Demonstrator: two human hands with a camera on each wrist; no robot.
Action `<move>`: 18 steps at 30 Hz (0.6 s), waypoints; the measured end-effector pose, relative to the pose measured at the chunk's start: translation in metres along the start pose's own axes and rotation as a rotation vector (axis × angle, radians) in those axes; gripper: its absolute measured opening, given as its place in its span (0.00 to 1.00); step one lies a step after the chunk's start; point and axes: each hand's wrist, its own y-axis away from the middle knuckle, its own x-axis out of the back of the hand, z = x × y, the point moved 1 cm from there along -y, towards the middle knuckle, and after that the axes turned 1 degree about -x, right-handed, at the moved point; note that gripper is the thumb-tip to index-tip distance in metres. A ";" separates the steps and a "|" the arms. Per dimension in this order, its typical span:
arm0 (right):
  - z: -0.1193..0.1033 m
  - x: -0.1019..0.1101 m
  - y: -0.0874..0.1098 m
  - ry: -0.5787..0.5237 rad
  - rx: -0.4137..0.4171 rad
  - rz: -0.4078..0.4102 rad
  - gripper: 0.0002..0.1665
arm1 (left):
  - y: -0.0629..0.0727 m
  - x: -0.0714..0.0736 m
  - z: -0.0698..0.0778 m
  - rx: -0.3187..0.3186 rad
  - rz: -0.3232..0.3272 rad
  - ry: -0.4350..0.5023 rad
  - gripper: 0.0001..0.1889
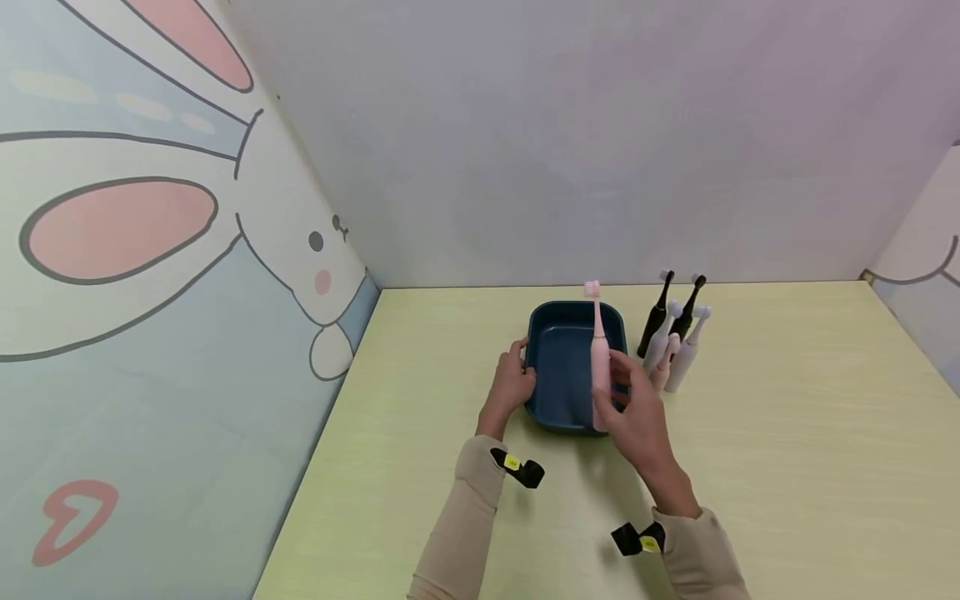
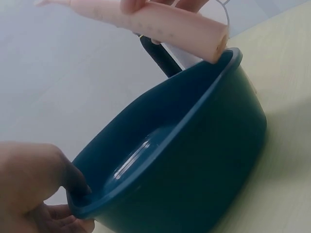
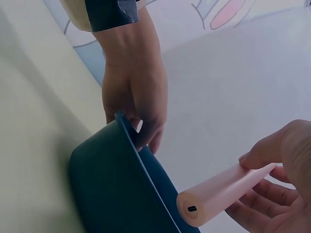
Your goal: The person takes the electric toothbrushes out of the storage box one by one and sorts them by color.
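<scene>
A pink electric toothbrush (image 1: 600, 362) is pinched by my right hand (image 1: 637, 414), bristles pointing away from me, above the right side of a dark blue basin (image 1: 558, 424). In the right wrist view the base of the toothbrush (image 3: 209, 201) faces the camera beside the basin's rim. My left hand (image 1: 511, 385) grips the left rim of the basin, thumb inside the wall and the other fingers outside, as the left wrist view shows. No other thing is visible in the part of the basin that shows.
Right of the basin several electric toothbrushes stand upright in a cluster: black ones (image 1: 655, 321), white ones (image 1: 682, 367) and a pink one (image 1: 662, 373). A pale wall (image 1: 600, 150) rises behind the light wooden table (image 1: 810, 450); a wall with a rabbit drawing is on the left.
</scene>
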 end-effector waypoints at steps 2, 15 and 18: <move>0.000 0.002 0.002 0.009 0.015 0.023 0.32 | 0.000 0.000 0.001 -0.002 0.002 -0.003 0.29; 0.014 0.013 0.021 -0.078 0.188 0.170 0.35 | 0.001 0.002 0.002 0.000 -0.004 -0.008 0.29; 0.016 0.017 0.026 -0.086 0.178 0.195 0.36 | 0.001 0.002 0.002 0.000 -0.005 -0.004 0.29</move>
